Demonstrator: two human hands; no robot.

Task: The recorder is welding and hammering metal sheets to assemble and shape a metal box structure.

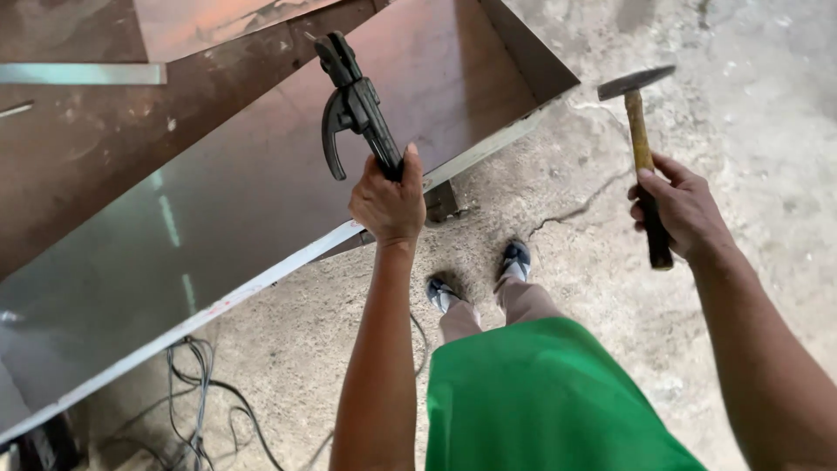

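Head | left hand [388,205] grips black clamp [353,109] | right hand [684,209] grips hammer [643,148]

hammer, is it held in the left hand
No, the right hand grips the hammer by its wooden handle; the left hand holds a black clamp tool.

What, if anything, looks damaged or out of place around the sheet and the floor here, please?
The concrete floor has a crack running from near the sheet's edge toward the right hand. Loose cables lie tangled below the sheet. The left hand grips a black clamp, the right a hammer; neither tool looks damaged.
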